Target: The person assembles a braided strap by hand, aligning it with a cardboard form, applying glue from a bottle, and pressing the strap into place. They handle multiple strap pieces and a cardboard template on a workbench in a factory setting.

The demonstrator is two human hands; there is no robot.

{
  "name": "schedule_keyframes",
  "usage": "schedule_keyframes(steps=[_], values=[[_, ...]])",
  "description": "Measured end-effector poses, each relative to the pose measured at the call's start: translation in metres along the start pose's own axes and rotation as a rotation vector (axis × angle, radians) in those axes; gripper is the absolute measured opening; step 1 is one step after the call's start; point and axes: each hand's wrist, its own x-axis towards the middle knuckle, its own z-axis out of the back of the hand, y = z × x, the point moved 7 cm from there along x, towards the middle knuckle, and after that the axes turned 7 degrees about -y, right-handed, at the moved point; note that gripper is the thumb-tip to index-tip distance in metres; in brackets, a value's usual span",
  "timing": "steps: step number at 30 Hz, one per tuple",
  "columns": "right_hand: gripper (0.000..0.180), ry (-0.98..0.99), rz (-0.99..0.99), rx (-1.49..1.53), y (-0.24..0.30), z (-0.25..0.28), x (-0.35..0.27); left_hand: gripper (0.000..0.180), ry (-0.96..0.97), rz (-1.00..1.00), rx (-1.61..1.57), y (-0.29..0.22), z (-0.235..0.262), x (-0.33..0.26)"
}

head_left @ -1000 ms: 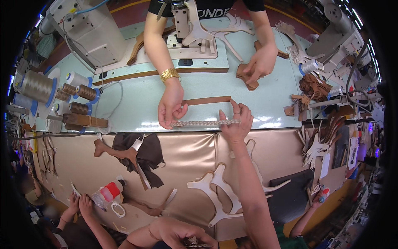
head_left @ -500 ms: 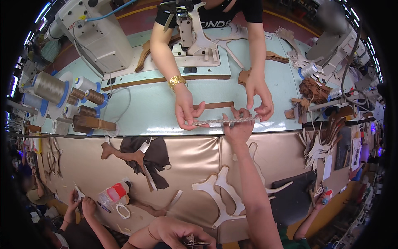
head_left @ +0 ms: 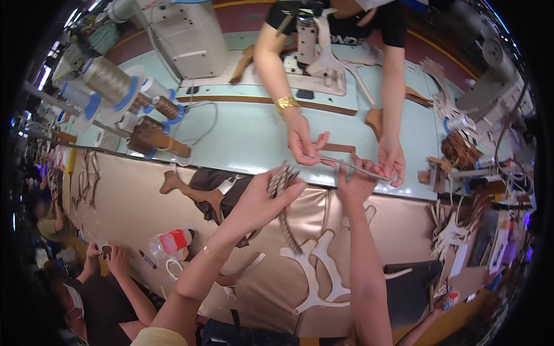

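Over the near table, my left hand (head_left: pixel 268 199) is closed around a bundle of grey-brown braided strips (head_left: pixel 281 181); a loose end hangs below it. Reaching to the pale green table's front edge, my right hand (head_left: pixel 358 183) has its fingers at a single braided strip (head_left: pixel 340 162), partly curled about it. A person across from me has one hand (head_left: pixel 304 141) on the strip's left end and the other hand (head_left: pixel 392 161) at its right end. White Y-shaped pieces (head_left: pixel 311 282) lie below, between my forearms.
A sewing machine (head_left: pixel 306 49) stands before the other person. Thread spools (head_left: pixel 115 81) crowd the left. A bottle with a red label (head_left: pixel 171 242), dark cloth (head_left: pixel 205 196) and a brown piece (head_left: pixel 184 185) lie on the near table. Brown scraps (head_left: pixel 459 153) are at right. Another person's hands (head_left: pixel 109 256) work at left.
My left hand has risen from the lower edge to mid-table, bringing the bundle into full view. The scene has shifted right. The strip between us now slants down to the right.
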Motion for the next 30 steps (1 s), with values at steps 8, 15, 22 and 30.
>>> schedule_keyframes(steps=[8,15,22,30], values=[[0.05,0.017,-0.043,0.019,0.001,0.002,0.0,0.04,-0.035,-0.25,0.318,-0.045,-0.01,0.043],[0.048,-0.053,0.022,0.002,0.004,0.007,0.003,0.042,0.195,-0.104,-0.079,-0.047,-0.025,0.094],[0.046,-0.05,0.004,-0.004,0.006,0.009,0.004,0.047,0.267,-0.048,-0.059,-0.067,-0.033,0.142],[0.051,-0.042,0.004,0.025,0.005,0.008,0.002,0.051,0.283,0.005,-0.098,-0.061,-0.041,0.168]])
